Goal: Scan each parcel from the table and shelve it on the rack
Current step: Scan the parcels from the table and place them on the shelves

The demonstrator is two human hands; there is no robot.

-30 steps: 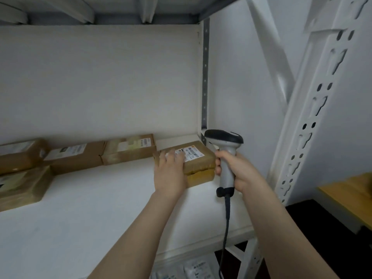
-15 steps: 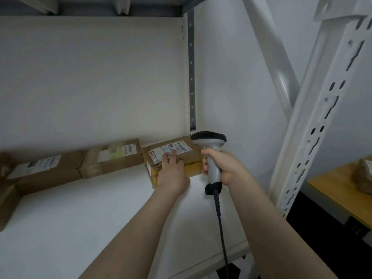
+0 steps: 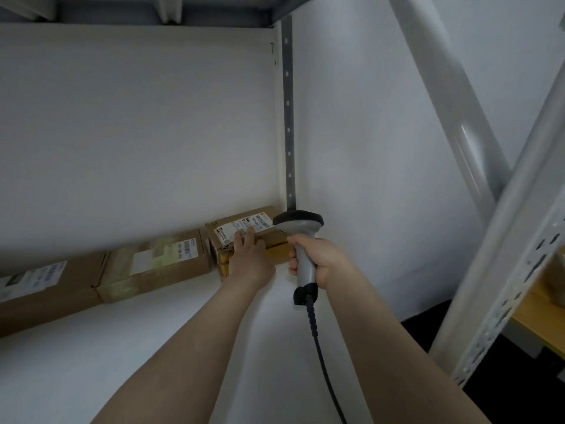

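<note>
A brown cardboard parcel (image 3: 260,220) with a white barcode label lies in the back right corner of the white rack shelf (image 3: 153,347). My left hand (image 3: 249,255) rests on its front and top, fingers straight, fingertips on the label. My right hand (image 3: 318,258) grips the handle of a grey barcode scanner (image 3: 301,240) just right of the parcel. The scanner's dark head sits level with the parcel top, and its cable hangs down.
Two more labelled parcels (image 3: 162,264) (image 3: 46,289) line the shelf's back wall to the left. A perforated rack upright (image 3: 501,270) and a diagonal brace (image 3: 452,96) stand at the right. A wooden table edge (image 3: 538,316) shows beyond the upright.
My left hand has pushed the parcel back into the shelf's rear right corner, next to the row of parcels. The right hand followed with the scanner.
</note>
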